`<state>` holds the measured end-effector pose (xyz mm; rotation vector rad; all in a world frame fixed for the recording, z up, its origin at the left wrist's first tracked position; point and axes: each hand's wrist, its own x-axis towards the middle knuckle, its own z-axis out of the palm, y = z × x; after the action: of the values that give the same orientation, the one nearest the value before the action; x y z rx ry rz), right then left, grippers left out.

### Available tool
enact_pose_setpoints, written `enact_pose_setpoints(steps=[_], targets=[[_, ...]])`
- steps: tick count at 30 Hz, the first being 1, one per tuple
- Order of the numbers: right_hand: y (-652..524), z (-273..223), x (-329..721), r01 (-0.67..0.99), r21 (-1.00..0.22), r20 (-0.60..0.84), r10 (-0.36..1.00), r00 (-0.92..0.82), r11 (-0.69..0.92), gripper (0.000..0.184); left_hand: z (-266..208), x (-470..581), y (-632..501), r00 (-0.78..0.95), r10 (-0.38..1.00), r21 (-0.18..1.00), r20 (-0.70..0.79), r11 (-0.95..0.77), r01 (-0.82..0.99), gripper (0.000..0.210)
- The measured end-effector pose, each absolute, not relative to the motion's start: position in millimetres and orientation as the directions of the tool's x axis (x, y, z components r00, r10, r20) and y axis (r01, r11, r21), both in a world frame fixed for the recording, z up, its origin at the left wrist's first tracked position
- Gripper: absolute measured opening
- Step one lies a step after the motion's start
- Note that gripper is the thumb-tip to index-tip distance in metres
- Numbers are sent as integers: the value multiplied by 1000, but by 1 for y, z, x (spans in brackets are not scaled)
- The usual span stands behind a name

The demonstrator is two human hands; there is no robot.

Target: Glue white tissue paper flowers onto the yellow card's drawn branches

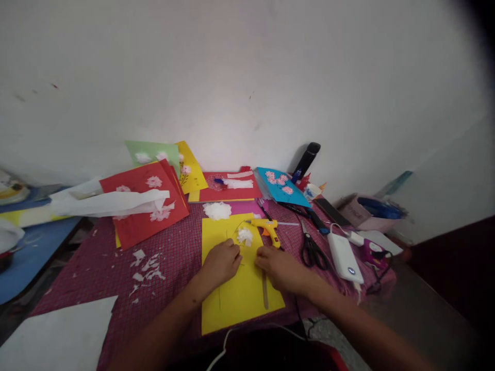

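A yellow sheet of paper [240, 304] lies in front of me, with thin dark stem lines and a white paper flower [244, 236] on its upper part. My left hand [222, 262] rests over the sheet's left half, fingers curled together just below the flower; what they pinch, if anything, is hidden. Over the right edge my right hand [279, 268] is closed, its fingertips pressed together near the paper; their contents cannot be made out. A flat wooden stick [265, 293] lies under that hand. Just above it rests a yellow glue gun [268, 224] with a glue stick in its back.
Scissors [312, 251] and a white power bank [345, 257] lie to the right. White tissue [217, 210] sits behind the sheet. Paper scraps [147, 270] and red flower cards [143, 206] are left. A blue card [284, 186] and black bottle [307, 158] stand near the wall.
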<state>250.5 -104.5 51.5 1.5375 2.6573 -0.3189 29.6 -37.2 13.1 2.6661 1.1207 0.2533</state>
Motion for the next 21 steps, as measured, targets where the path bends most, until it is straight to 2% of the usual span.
enact_pose_setpoints(steps=[3,6,10,13,15,17,19,21], targets=[[-104,50,248,790,-63,-200,768,-608,610,12,14,29,-38,695,716,291,67,-680,672,24],[-98,54,255,708,-32,-186,692,-698,705,11,13,29,-38,692,719,291,65,-677,676,25],[-98,52,265,618,-50,-140,607,-782,784,11,14,29,-37,696,716,291,54,-678,675,24],[-106,39,270,657,-121,-51,657,-753,744,12,16,30,-37,699,714,285,45,-680,676,24],[-113,29,270,747,-241,90,781,-618,620,14,17,30,-37,700,713,278,45,-682,677,25],[-117,19,266,789,-434,246,899,-361,436,14,17,30,-37,701,712,270,47,-684,677,24],[-118,11,259,728,-621,329,940,-94,290,9,18,31,-37,703,710,265,45,-687,677,23],[-114,5,251,636,-739,344,936,74,221,6,19,31,-37,703,709,264,43,-687,677,23]])
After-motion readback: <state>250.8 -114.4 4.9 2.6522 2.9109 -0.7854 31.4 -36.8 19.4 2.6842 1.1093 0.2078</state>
